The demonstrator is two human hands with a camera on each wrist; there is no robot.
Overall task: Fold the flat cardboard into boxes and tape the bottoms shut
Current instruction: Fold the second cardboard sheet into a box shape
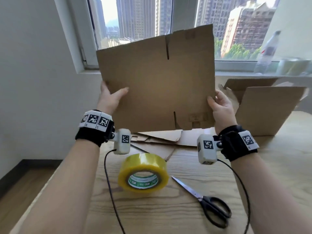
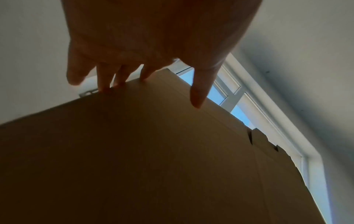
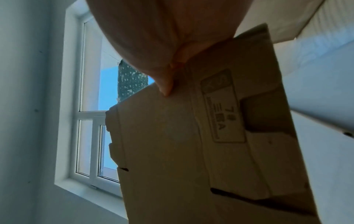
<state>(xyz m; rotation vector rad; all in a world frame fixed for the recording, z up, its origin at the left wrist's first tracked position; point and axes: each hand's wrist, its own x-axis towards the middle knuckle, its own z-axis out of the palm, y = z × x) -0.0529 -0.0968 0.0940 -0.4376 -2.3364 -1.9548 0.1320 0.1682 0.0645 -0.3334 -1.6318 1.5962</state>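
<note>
Head view shows a flat cardboard sheet [image 1: 157, 81] held upright in the air above the surface [image 1: 194, 191], in front of the window. The left hand [image 1: 112, 97] pinches its left edge, thumb on the near face and fingers behind; the right hand [image 1: 222, 105] grips the right edge the same way. In the left wrist view the fingers [image 2: 198, 92] lie along the sheet's edge, and in the right wrist view a thumb presses its printed panel. Both grips are closed on the sheet.

The sheet is not yet opened: its slots and flaps lie in one plane, so this box is judged to be at its very start. To the right, on the surface, stands a box [image 1: 263, 108] already opened into shape; whether its bottom is taped cannot be told from here. More flat sheets [image 1: 160, 139] lie under the raised one, so several boxes seem left to make. The tape roll [image 1: 143, 173] and scissors [image 1: 202, 196] lie near the person, with no hand on them. Squaring, flap folding and taping all remain for this sheet.
</note>
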